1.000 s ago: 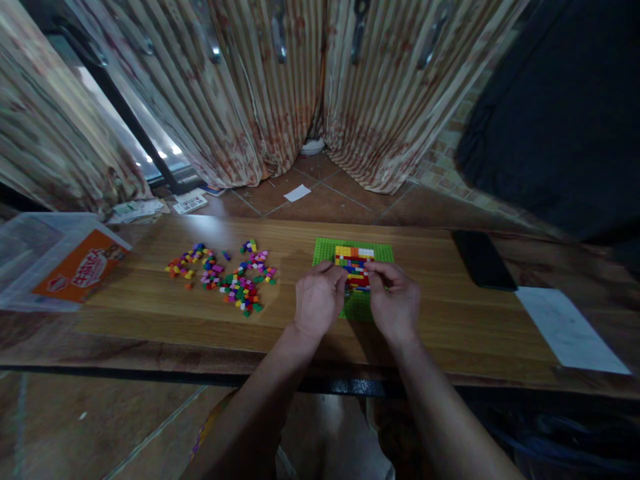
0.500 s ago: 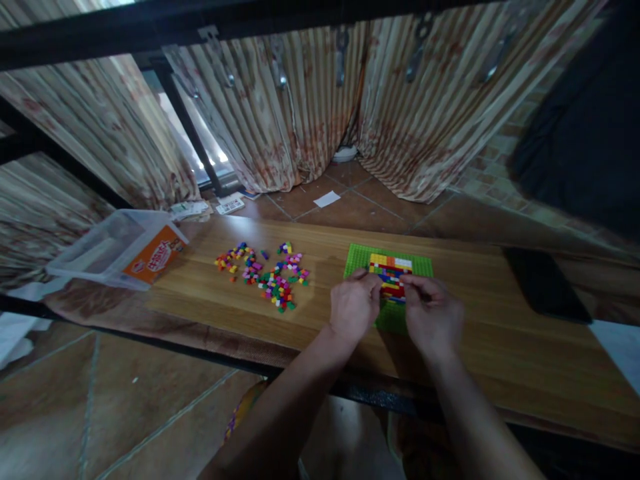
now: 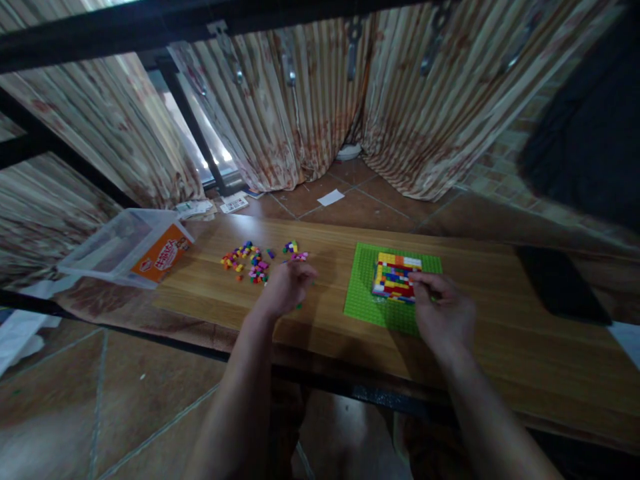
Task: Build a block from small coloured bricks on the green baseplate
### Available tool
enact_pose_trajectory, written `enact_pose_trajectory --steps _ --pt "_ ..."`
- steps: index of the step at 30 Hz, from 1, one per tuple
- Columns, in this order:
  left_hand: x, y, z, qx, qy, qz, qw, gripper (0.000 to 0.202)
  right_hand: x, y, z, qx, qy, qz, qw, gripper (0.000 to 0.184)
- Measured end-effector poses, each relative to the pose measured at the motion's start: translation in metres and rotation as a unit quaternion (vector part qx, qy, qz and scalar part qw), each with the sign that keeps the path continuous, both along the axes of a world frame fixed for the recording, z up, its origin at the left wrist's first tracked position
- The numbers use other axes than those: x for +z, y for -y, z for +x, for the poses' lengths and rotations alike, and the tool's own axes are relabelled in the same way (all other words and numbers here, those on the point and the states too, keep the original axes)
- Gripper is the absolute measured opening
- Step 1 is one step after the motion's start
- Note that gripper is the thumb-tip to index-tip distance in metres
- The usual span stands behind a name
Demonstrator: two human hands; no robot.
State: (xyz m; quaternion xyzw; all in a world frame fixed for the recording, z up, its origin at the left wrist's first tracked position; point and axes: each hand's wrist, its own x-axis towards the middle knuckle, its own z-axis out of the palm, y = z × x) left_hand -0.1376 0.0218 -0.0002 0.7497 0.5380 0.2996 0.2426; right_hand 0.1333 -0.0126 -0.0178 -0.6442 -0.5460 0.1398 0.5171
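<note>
A block built of colourful toy bricks [image 3: 393,275] stands on the green studded baseplate [image 3: 361,283], with yellow, orange and white along its far side. My right hand [image 3: 446,312] is at its right edge, thumb and forefinger closed together against it. Over the right part of a loose pile of small toy bricks [image 3: 245,253] is my left hand [image 3: 287,290]. Its fingers are bent and slightly blurred, so I cannot tell whether it holds a brick. That hand hides several of the pile's bricks.
On the left end of the wooden board [image 3: 200,300] sits a clear plastic box [image 3: 110,247] with an orange label. A dark flat object [image 3: 555,283] lies at the right. Behind are a tiled floor, a paper sheet [image 3: 331,197] and patterned curtains [image 3: 320,113].
My left hand has left the brick block and moved left to the loose pile. My right hand has stayed at the block's right side. The view has shifted slightly.
</note>
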Motion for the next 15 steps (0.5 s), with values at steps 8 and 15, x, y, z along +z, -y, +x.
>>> enact_pose_trajectory --steps 8,15 --pt "0.009 0.008 -0.035 -0.014 -0.141 -0.059 0.988 0.035 0.002 -0.004 -0.003 0.001 0.024 0.016 1.0 0.022" --pt "0.008 0.008 -0.034 0.048 -0.236 -0.063 0.969 0.022 -0.001 -0.004 -0.003 0.013 0.031 0.029 0.999 0.021"
